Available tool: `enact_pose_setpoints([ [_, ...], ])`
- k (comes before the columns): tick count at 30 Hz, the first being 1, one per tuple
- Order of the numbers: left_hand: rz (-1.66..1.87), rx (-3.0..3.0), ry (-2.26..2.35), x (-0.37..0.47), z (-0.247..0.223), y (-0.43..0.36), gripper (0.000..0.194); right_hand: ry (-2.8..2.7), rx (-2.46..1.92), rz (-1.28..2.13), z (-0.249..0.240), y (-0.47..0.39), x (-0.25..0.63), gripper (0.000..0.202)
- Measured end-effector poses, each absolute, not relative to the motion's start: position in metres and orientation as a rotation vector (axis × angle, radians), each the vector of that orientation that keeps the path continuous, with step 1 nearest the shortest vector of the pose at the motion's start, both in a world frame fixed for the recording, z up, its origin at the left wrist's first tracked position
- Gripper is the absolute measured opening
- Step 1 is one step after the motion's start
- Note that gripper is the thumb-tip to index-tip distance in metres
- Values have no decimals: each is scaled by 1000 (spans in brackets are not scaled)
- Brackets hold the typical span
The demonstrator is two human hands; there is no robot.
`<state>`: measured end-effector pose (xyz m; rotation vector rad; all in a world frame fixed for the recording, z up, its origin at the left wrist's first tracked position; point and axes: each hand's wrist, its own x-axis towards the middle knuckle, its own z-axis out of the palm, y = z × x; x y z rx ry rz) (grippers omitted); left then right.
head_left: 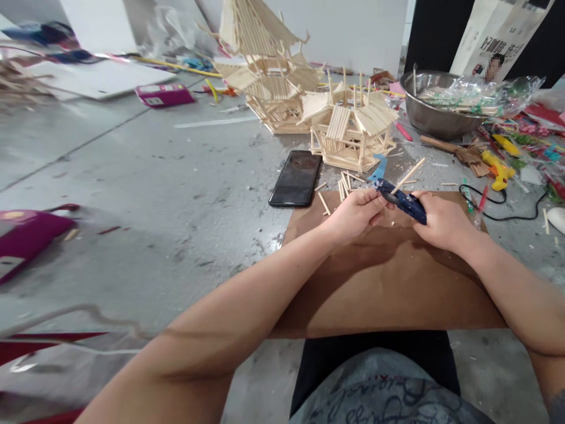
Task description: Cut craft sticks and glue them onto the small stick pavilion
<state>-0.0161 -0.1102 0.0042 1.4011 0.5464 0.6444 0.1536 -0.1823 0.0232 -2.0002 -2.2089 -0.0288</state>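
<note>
My right hand (pixel 444 221) is closed around the dark blue handles of a hand cutter (pixel 408 203), held above a brown board. A thin wooden stick (pixel 410 174) crosses the cutter's head and points up to the right. The fingers of my left hand (pixel 359 212) are pinched together at the cutter's head, by the lower end of the stick; part of that end is hidden. Short cut sticks (pixel 344 185) lie just beyond my left hand. Behind them stands a small pavilion model (pixel 351 126) made of sticks.
A black phone (pixel 295 178) lies left of the brown board (pixel 388 288). A taller stick tower (pixel 269 76) stands behind. At right are a steel bowl (pixel 441 115) with bagged sticks, a yellow glue gun (pixel 498 171) and its black cord. Purple boxes (pixel 165 94) lie at left.
</note>
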Motion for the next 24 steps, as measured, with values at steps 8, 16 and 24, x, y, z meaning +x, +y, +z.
enact_pose_setpoints([
  [8,634,1406,549,-17,5,-110,26,-2203,-2011,-43,23,-182,154,41],
  [16,609,1389,565,-17,5,-111,28,-2193,-2041,-26,24,-183,152,35],
  [24,654,1397,589,-15,6,-112,29,-2188,-2129,-6,26,-182,147,27],
])
